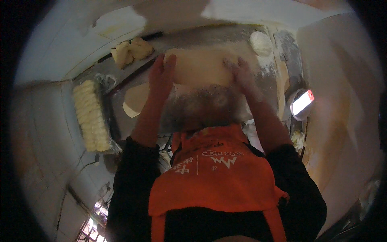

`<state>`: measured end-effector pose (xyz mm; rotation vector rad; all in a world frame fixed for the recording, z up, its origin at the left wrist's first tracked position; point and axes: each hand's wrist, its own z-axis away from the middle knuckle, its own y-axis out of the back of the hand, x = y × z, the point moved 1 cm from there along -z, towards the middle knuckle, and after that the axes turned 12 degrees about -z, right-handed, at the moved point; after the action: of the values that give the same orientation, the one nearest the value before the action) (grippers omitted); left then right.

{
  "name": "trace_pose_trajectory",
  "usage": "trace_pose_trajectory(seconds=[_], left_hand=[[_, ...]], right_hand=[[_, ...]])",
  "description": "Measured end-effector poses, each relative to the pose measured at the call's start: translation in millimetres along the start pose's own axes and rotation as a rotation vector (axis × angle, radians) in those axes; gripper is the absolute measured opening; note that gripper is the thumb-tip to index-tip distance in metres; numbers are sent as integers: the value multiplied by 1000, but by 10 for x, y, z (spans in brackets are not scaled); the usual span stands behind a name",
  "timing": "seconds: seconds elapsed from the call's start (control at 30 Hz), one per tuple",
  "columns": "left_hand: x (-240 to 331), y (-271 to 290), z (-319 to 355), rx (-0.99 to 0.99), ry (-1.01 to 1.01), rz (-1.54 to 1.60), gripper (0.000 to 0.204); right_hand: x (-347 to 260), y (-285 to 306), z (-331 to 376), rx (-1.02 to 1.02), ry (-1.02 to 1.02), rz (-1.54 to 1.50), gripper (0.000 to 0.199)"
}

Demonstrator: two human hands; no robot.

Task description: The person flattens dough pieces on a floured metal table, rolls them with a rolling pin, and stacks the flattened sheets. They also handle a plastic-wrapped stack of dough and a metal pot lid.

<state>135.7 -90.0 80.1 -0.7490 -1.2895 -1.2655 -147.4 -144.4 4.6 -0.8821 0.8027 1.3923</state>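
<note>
A wide, flat sheet of pale dough (199, 66) stretches between my two hands over the floured metal worktop (201, 105). My left hand (162, 72) grips its left end, thumb toward the dough. At the opposite end, the fingers of my right hand (240, 74) close on the right edge, dusted with flour. Under and beside my left forearm lies another piece of flat dough (135, 99), partly covered by the arm. Whether the sheet's underside touches the worktop is hard to see.
Lumps of dough (132, 52) sit at the far left. Nearer, a plastic-wrapped tray holds rows of dough pieces (90, 117). A white flour mound (261, 43) is at the far right. A lit phone (302, 103) rests on a round container by the wall. A pale strip (282, 76) runs along the right edge.
</note>
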Motion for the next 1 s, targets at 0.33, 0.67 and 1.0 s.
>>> trace_pose_trajectory(seconds=[0.33,0.67,1.0], left_hand=[[-1082,13,-456,-32,111,-648,39],[-2642,2396,189,405,-148,-1453,44],[-2347,2381,338,258,304,-1169,45]], right_hand=[[15,647,-703,219,540,702,46],[64,1869,-1416,179,653,1347,29],[-297,1634,-1304,-175,172,347,28]])
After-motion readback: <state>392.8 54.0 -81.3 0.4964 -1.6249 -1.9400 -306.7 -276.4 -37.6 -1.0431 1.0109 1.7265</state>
